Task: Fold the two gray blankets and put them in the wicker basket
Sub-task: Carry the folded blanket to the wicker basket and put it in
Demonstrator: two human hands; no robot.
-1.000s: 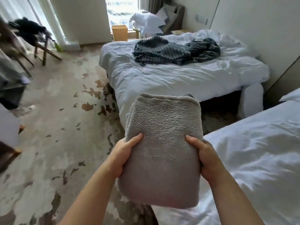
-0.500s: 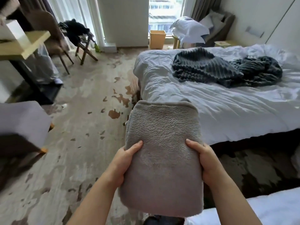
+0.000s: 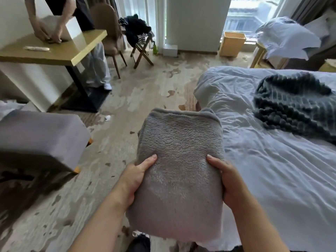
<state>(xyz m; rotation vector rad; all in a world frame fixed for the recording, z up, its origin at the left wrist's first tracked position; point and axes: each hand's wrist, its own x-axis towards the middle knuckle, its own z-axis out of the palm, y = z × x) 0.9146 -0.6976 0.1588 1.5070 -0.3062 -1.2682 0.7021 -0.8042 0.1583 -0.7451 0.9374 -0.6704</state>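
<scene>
Now | gray blanket (image 3: 180,171) folded thick, fuzzy | left hand (image 3: 135,179), right hand (image 3: 231,180) grip its sides, fingers curled under

We hold a folded gray fleece blanket (image 3: 180,171) between our left hand (image 3: 135,176) and right hand (image 3: 230,179), thumbs on top, beside a white-sheeted bed (image 3: 272,160).

Desk (image 3: 54,51) left, bed (image 3: 272,160) right — knitted throw (image 3: 294,104) on bed.

No legible text or labels anywhere.
</scene>
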